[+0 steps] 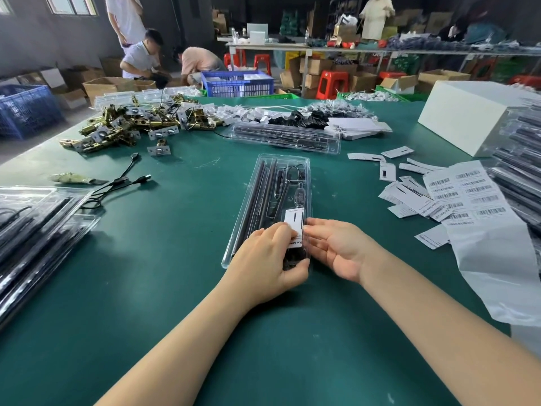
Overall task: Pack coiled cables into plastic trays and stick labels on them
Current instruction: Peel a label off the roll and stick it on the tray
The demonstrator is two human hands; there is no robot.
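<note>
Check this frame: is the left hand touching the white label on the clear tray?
Touching. The head view shows the left hand with its fingers lying on the white label atop the clear tray.

Dark green surface. Clear plastic tray with black rods inside; white label, black mark. White barcode sheet, black stripes. Brass-gold hardware pile. Blue crate, red stools.

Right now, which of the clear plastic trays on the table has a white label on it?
The tray directly under both hands, at the table's centre: a white label lies on its near end. The tray farther back shows none.
</note>
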